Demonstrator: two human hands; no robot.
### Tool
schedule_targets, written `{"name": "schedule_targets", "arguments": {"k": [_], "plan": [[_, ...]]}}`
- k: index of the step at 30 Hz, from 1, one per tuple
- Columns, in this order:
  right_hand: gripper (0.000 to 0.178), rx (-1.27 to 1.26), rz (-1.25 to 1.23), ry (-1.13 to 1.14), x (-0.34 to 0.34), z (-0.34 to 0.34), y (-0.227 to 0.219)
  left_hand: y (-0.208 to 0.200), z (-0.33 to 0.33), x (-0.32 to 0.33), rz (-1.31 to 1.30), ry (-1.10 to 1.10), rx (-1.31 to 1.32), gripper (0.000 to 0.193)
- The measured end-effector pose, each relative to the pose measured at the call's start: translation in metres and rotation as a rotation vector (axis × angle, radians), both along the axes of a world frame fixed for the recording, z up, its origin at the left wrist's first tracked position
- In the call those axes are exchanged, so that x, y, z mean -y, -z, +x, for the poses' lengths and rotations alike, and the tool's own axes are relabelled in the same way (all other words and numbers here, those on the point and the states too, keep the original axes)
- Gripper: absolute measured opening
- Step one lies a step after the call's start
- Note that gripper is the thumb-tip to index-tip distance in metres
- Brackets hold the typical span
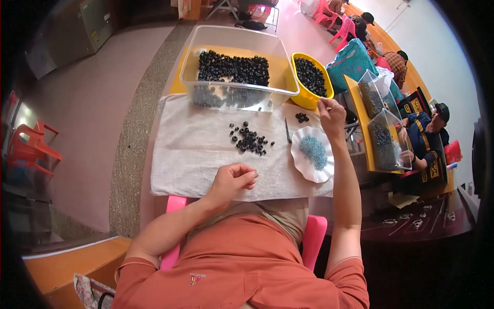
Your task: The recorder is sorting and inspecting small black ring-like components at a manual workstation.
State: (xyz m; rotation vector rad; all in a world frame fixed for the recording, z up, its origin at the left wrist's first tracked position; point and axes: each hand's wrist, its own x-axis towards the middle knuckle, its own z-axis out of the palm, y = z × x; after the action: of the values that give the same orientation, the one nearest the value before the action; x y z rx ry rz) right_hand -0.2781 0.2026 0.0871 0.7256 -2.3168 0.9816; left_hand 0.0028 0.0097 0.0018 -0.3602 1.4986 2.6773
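My left hand [232, 184] is over the front of a white cloth [180, 149], its thumb and forefinger pinched together. Farther right, my right hand [332, 116] is raised with closed fingertips beside the near rim of a yellow tub [307, 101]. Whatever either pinch holds is too small to make out. On the cloth lies a loose pile of black beads [251, 141], with a smaller dark bead cluster [302, 118] to its right. A slim dark pointed tool [287, 130] rests between them. Below my right hand, a white wavy-edged dish [312, 176] holds small pale-blue beads [313, 151].
A clear plastic bin [280, 62] with many black beads stands at the far side; the tub beside it holds more. Clear boxes [383, 141] sit on a neighbouring table to the right, where a person [424, 134] works. A red chair [33, 147] stands at left.
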Motion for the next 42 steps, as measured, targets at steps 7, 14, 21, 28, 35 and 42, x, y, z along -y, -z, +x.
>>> {"name": "schedule_targets", "arguments": {"k": [7, 14, 21, 28, 35, 42], "plan": [[0.011, 0.326, 0.137, -0.449, 0.020, 0.086, 0.031, -0.002, 0.000, 0.000, 0.039, -0.002, 0.017, 0.016], [0.020, 0.254, 0.451, -0.403, 0.032, 0.109, 0.031, 0.000, 0.001, -0.002, 0.029, -0.001, 0.007, 0.015], [0.020, 0.269, 0.644, -0.380, 0.046, 0.109, 0.033, 0.001, 0.001, -0.002, 0.044, -0.005, -0.014, 0.015], [0.021, 0.281, 0.582, -0.381, 0.050, 0.110, 0.038, 0.000, 0.001, -0.001, 0.031, -0.008, -0.015, 0.015], [0.020, 0.288, 0.525, -0.417, 0.051, 0.122, 0.042, 0.001, 0.001, -0.001, 0.021, -0.008, -0.015, 0.015], [0.018, 0.316, 0.546, -0.395, 0.056, 0.127, 0.046, 0.005, 0.000, -0.001, 0.037, -0.007, -0.037, 0.014]]}}
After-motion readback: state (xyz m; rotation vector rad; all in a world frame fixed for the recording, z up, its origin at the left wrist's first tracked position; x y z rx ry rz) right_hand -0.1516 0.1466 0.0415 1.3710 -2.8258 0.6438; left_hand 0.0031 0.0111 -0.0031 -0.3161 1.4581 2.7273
